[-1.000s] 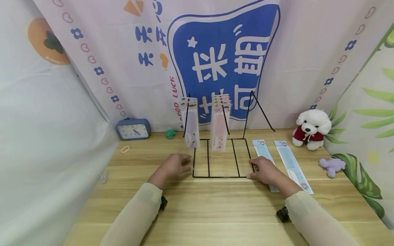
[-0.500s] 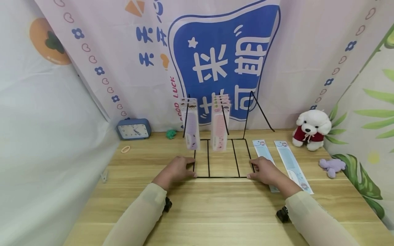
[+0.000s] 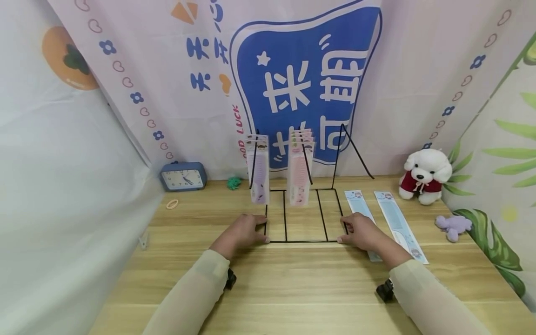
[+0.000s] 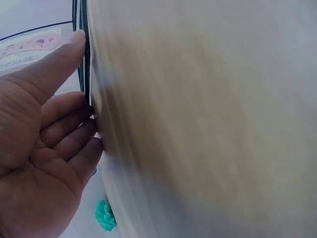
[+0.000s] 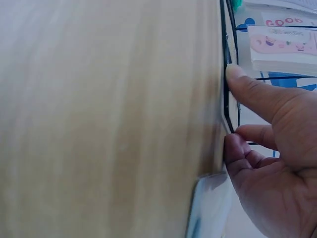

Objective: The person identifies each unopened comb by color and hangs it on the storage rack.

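Note:
A black wire display rack [image 3: 305, 241] stands on the table between the two hands. My left hand [image 3: 247, 229] holds the left side of its base, thumb near the front corner; in the left wrist view the thumb and fingers lie along the black wire. On the opposite side, my right hand [image 3: 360, 231] grips the base, with thumb and index finger spread along the wire in the right wrist view. Purple packaged combs [image 3: 260, 170] hang from the left hook. Several pink packaged combs [image 3: 299, 172] hang from the middle one, and the right hook [image 3: 357, 151] is bare.
Two blue packaged combs [image 3: 398, 223] lie right of the rack, one partly beneath the right hand. A blue clock [image 3: 183, 177], a green figure [image 3: 233, 183] and a beige ring [image 3: 172, 204] are at left. A white plush dog [image 3: 426, 174] and purple toy [image 3: 453, 226] sit at right.
My left hand has moved right and now holds the left side of the rack's base, which it was just beside. My right hand stays at the right side.

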The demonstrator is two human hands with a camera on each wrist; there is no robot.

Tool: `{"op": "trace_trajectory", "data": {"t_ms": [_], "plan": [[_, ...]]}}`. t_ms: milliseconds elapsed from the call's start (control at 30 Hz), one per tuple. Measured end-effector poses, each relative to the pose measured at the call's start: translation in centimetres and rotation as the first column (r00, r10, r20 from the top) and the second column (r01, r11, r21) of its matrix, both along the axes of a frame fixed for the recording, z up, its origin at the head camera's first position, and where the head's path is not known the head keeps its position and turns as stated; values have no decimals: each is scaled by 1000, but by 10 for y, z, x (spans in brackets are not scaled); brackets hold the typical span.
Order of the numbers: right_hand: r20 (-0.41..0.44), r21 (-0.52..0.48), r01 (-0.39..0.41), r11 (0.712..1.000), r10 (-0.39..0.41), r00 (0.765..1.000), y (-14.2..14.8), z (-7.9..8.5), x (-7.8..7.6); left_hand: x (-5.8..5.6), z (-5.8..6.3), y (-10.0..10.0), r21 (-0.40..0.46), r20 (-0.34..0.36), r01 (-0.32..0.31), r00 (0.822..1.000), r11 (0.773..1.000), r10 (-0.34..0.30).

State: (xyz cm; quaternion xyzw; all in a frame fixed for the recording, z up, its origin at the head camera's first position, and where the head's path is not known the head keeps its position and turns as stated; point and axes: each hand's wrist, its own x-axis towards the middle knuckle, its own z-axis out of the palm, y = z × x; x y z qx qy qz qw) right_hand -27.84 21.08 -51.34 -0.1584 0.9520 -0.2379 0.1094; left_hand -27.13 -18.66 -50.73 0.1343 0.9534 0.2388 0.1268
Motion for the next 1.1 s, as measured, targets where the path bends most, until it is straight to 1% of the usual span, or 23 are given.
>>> {"op": "trace_trajectory", "data": {"t_ms": [100, 167, 233, 333, 400, 500, 533, 633, 767, 867, 933, 1000, 1100], "plan": [[-6, -7, -2, 1000, 2, 1000, 1, 2, 0, 1, 0, 1, -2, 5, -6, 1000, 1000, 6], [-16, -48, 9, 999, -10, 1000, 3, 6, 1, 2, 0, 0, -2, 10, -10, 1000, 1000, 10], [-35, -105, 40, 994, -44, 998, 8, 11, 2, 2, 1, 0, 1, 12, -13, 1000, 1000, 13], [-97, -166, 84, 983, -101, 990, 20, 21, 4, 2, 3, 1, 1, 6, -12, 1000, 1000, 12], [-136, -157, 120, 980, -142, 980, 33, 27, 5, 1, 5, 2, -1, 5, -16, 1000, 1000, 16], [-149, -106, 213, 971, -228, 962, 55, 31, 8, 0, 7, 2, -12, 2, -11, 1000, 1000, 11], [-139, -83, 252, 964, -262, 955, 63, 31, 9, 0, 7, 3, -11, 5, -11, 1000, 1000, 12], [-80, -43, 369, 929, -371, 925, 85, 27, 14, 0, 9, 3, -14, 12, -11, 1000, 1000, 11], [-24, -11, 455, 890, -455, 890, 107, 20, 19, 1, 9, 4, -18, 22, -16, 1000, 1000, 16], [8, 28, 489, 872, -490, 872, 116, 16, 21, 2, 9, 4, -13, 32, -23, 999, 1000, 24], [44, 65, 501, 863, -504, 863, 120, 13, 21, 3, 9, 4, -5, 40, -27, 999, 1000, 28], [82, 99, 501, 860, -509, 857, 123, 12, 21, 4, 9, 4, -3, 46, -30, 999, 1000, 30], [124, 122, 489, 864, -502, 856, 123, 12, 21, 4, 9, 4, -8, 47, -26, 999, 1000, 27]]}}
